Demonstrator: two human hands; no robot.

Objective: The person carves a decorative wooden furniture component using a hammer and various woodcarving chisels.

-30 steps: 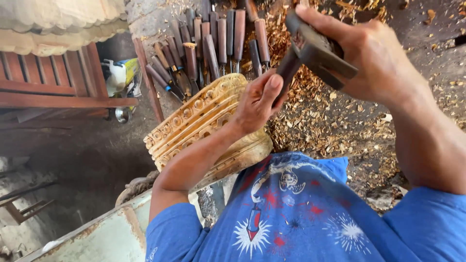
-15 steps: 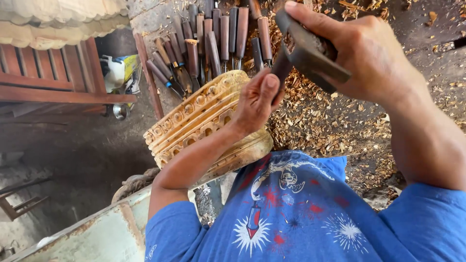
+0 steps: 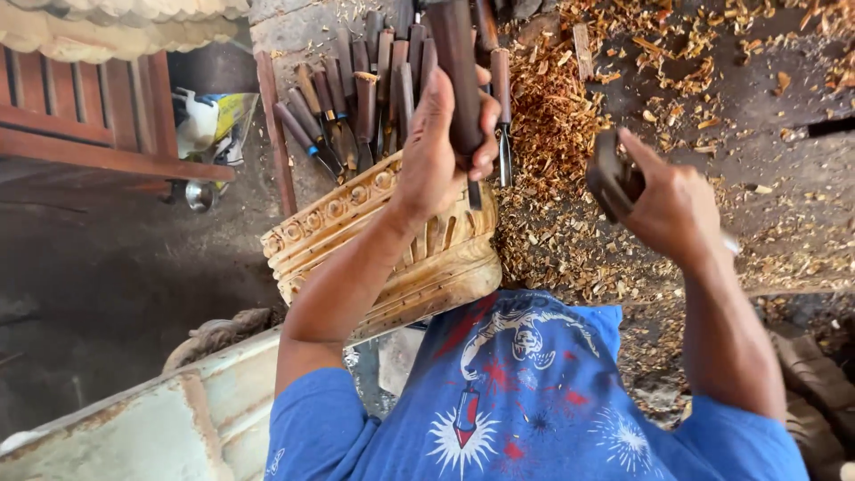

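A: Left hand (image 3: 441, 142)?
B: Fingers wrapped tight round a chisel (image 3: 459, 85), gripping its dark wooden handle. Chisel stands near upright, blade end poking out below the fist, over the carving (image 3: 356, 223).

A: Touching the carving?
B: Tip sits right at the top edge of it. Can't tell if it bites in. The wrist lies over the carving.

A: What's the carving?
B: Pale wood block, curved, with a row of round rosettes along the rim and ribbed bands below. It rests in front of the person's chest, against the blue shirt (image 3: 525, 401).

A: Right hand (image 3: 672, 209)?
B: Closed round a mallet (image 3: 610, 178), dark blocky head sticking out to the left of the fist. Held off to the right, well apart from the chisel, over the shavings (image 3: 552, 116).

A: Mallet touching anything?
B: No, just the hand. It's in the air.

A: Around them?
B: A row of spare chisels (image 3: 356, 98), wooden handles, lies fanned out just beyond the carving. One has a blue band near the blade. Shavings cover the ground to the right of them, thick and orange-brown.

A: Left side?
B: Red-brown slatted wood frame (image 3: 80, 125), upper left. Below it dark floor. A worn pale beam (image 3: 178, 419) runs along the lower left.
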